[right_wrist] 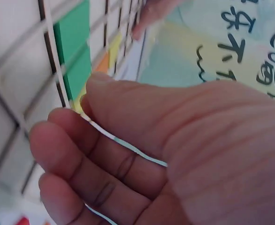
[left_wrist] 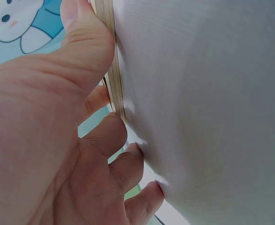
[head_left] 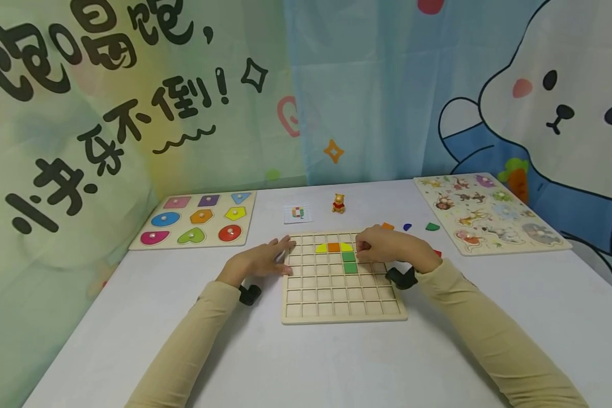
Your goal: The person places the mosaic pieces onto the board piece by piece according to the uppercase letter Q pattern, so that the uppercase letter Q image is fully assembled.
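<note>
A wooden grid board (head_left: 326, 294) lies on the white table. My left hand (head_left: 259, 260) rests against its left edge, fingers spread, with the thumb at the rim in the left wrist view. On the upper part of the grid sit a yellow piece (head_left: 321, 248), an orange square (head_left: 334, 247) and a second yellow piece (head_left: 346, 247), with two green squares (head_left: 348, 257) below the latter. Beside that second yellow piece is my right hand (head_left: 390, 246), fingers bent. Its thumb tip and forefinger (right_wrist: 64, 117) are right at the piece; I cannot tell whether they pinch it.
Behind the board lie a small pattern card (head_left: 298, 213) and a bear figurine (head_left: 339, 203). Loose orange (head_left: 387, 226), blue (head_left: 407, 226), green (head_left: 432, 226) and red (head_left: 437, 253) pieces are right of the board. A shape puzzle (head_left: 210, 226) stands back left, an animal puzzle (head_left: 510, 247) back right.
</note>
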Tool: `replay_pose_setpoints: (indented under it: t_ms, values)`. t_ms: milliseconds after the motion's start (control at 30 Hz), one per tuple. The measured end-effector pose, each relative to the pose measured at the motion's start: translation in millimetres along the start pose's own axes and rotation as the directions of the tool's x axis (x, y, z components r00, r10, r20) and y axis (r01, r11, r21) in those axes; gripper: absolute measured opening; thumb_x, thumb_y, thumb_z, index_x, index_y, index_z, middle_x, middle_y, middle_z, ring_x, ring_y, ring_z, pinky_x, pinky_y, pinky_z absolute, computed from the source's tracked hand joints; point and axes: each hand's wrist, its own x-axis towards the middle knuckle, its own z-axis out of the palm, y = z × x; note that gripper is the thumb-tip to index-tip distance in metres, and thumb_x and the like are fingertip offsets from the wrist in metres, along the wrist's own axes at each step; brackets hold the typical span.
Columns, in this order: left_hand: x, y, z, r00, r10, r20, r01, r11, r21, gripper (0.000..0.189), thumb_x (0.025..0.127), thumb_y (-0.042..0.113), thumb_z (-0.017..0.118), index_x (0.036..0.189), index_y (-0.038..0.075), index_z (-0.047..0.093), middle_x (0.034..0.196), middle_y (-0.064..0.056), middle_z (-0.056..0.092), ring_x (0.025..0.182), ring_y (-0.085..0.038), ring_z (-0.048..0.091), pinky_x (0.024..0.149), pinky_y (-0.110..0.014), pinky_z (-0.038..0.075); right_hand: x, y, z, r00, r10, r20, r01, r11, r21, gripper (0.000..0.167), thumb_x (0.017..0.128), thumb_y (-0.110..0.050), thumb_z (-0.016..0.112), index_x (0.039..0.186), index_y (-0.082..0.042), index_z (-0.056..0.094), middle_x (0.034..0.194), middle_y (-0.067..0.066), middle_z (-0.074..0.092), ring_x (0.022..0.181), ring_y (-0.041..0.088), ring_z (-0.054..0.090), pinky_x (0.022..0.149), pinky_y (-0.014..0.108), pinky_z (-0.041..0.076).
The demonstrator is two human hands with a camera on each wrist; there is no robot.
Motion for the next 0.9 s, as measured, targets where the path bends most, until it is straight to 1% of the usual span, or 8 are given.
replay_pose_setpoints:
  t_ms: [67, 200, 400, 467, 533, 633, 733, 900]
  values:
    - [0.1, 0.8, -0.4, 1.000, 0.002, 0.000, -0.002, 1.000, -0.001, 0.081, 0.090, 0.043, 0.064, 0.156, 0.018, 0.024, 0.165, -0.006, 0.011, 0.151, -0.033, 0.011, 0.118, -0.055, 0.019, -3.5, 6, -5, 1.000, 0.021, -0.014, -0.021, 1.000, 0.009, 0.010, 0.096, -0.012, 0.061, 0.088, -0.006, 0.061, 0.075, 0.002, 0.056, 0.065, 0.012, 0.052, 0.061, 0.025, 0.040]
    - [-0.2, 1.8, -0.9, 1.000, 0.000, 0.003, 0.000, 1.000, 0.000, 0.082, 0.090, 0.044, 0.064, 0.156, 0.018, 0.024, 0.165, -0.005, 0.011, 0.151, -0.032, 0.011, 0.118, -0.055, 0.019, -11.0, 17, -14, 0.998, 0.049, -0.033, -0.048, 0.998, 0.027, 0.009, 0.097, -0.010, 0.060, 0.090, -0.004, 0.062, 0.077, 0.007, 0.060, 0.065, 0.013, 0.058, 0.061, 0.026, 0.046]
    - [-1.1, 1.9, -1.5, 1.000, 0.010, 0.005, -0.010, 1.000, 0.002, 0.081, 0.090, 0.043, 0.064, 0.156, 0.016, 0.024, 0.165, -0.007, 0.011, 0.151, -0.034, 0.011, 0.118, -0.055, 0.019, -23.7, 36, -30, 0.989, 0.068, -0.133, -0.065, 0.997, 0.029, 0.011, 0.097, -0.010, 0.059, 0.095, 0.000, 0.064, 0.083, 0.011, 0.065, 0.068, 0.016, 0.057, 0.064, 0.030, 0.047]
    - [-1.1, 1.5, -1.1, 1.000, 0.011, 0.005, -0.011, 1.000, 0.004, 0.081, 0.090, 0.042, 0.064, 0.156, 0.016, 0.024, 0.165, -0.007, 0.011, 0.151, -0.034, 0.011, 0.118, -0.055, 0.019, -28.6, 44, -35, 0.983, 0.094, -0.158, -0.088, 0.995, 0.042, 0.012, 0.097, -0.009, 0.058, 0.098, 0.001, 0.063, 0.085, 0.013, 0.066, 0.070, 0.018, 0.059, 0.065, 0.031, 0.048]
    - [-0.3, 1.3, -0.6, 1.000, 0.006, 0.006, -0.006, 1.000, 0.004, 0.081, 0.090, 0.043, 0.064, 0.156, 0.017, 0.024, 0.165, -0.006, 0.010, 0.151, -0.033, 0.011, 0.118, -0.055, 0.020, -34.0, 53, -40, 0.976, 0.135, -0.172, -0.127, 0.990, 0.059, 0.013, 0.097, -0.009, 0.058, 0.100, 0.003, 0.063, 0.088, 0.015, 0.067, 0.071, 0.021, 0.061, 0.065, 0.033, 0.048]
    - [0.0, 1.6, -0.5, 1.000, 0.003, 0.004, -0.003, 1.000, 0.007, 0.081, 0.090, 0.043, 0.064, 0.156, 0.017, 0.024, 0.165, -0.006, 0.011, 0.151, -0.033, 0.011, 0.118, -0.055, 0.020, -43.9, 68, -47, 0.964, 0.185, -0.191, -0.175, 0.982, 0.072, 0.015, 0.097, -0.010, 0.058, 0.101, 0.004, 0.063, 0.089, 0.015, 0.067, 0.072, 0.020, 0.061, 0.065, 0.033, 0.049]
    - [-0.2, 2.7, -0.9, 1.000, -0.001, 0.005, 0.001, 1.000, 0.009, 0.082, 0.090, 0.043, 0.064, 0.156, 0.017, 0.024, 0.165, -0.006, 0.011, 0.151, -0.033, 0.011, 0.118, -0.055, 0.020, -54.4, 82, -53, 0.954, 0.235, -0.185, -0.223, 0.971, 0.084, 0.017, 0.096, -0.009, 0.058, 0.103, 0.006, 0.062, 0.091, 0.017, 0.066, 0.074, 0.020, 0.059, 0.067, 0.035, 0.050]
    - [0.2, 2.4, -0.5, 1.000, -0.007, 0.003, 0.007, 1.000, 0.009, 0.082, 0.090, 0.044, 0.064, 0.156, 0.018, 0.024, 0.165, -0.005, 0.010, 0.151, -0.032, 0.011, 0.118, -0.054, 0.019, -65.6, 99, -58, 0.944, 0.308, -0.119, -0.299, 0.950, 0.087, 0.021, 0.096, -0.009, 0.057, 0.108, 0.008, 0.060, 0.096, 0.022, 0.064, 0.081, 0.025, 0.059, 0.072, 0.039, 0.052]
